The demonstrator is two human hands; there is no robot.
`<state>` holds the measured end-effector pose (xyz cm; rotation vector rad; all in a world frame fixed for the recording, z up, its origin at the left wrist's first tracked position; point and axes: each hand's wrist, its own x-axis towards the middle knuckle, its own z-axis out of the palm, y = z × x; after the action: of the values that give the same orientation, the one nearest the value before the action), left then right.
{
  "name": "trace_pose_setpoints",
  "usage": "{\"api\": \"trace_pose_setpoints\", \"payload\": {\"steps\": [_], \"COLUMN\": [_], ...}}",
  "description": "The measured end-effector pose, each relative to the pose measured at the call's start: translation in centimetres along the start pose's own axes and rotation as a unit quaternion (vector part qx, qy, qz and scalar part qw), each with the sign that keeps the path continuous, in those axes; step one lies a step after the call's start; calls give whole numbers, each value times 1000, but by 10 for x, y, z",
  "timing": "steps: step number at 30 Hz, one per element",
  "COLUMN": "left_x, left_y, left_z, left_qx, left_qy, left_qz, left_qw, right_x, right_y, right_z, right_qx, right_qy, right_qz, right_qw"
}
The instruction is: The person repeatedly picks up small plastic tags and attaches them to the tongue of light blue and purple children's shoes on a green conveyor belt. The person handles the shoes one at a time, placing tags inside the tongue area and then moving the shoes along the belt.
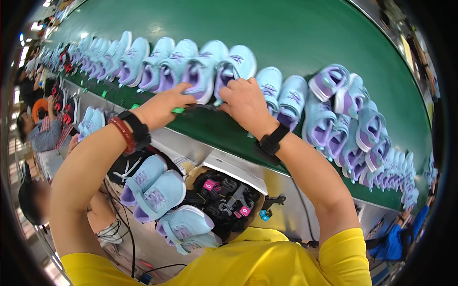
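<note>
Yellow shirt (255, 260) below, left fingers (185, 99) hold a black hanger (204, 106), right fingers (232, 91) a blue sneaker (242, 58).

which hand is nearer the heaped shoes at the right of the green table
Right. The right hand is left of the heaped shoes, at another shoe; the left hand is farther left.
</note>
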<state>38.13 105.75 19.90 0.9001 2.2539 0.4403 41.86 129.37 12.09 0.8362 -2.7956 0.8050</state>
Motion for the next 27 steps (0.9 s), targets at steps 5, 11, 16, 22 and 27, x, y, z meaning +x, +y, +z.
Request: {"api": "trace_pose_setpoints", "payload": {"steps": [5,11,16,22,27], "left_x": [34,8,59,61,61], "left_y": [6,5,72,65,82], "left_z": [-4,19,68,68,55], "left_qx": [131,181,149,168,179], "left_qy": [-142,33,3,16,16], "left_qz": [-25,69,76,-47,56], "left_qw": [981,981,986,985,982], "right_x": [-61,-343,-551,-578,-602], "right_y": [8,67,45,62,58], "right_z": [-76,-215,-257,-232,-241], "right_qx": [79,82,-82,-26,-18], "right_qy": [126,176,-61,-133,-140], "right_qz": [31,586,641,579,589], "right_qw": [988,787,761,804,796]}}
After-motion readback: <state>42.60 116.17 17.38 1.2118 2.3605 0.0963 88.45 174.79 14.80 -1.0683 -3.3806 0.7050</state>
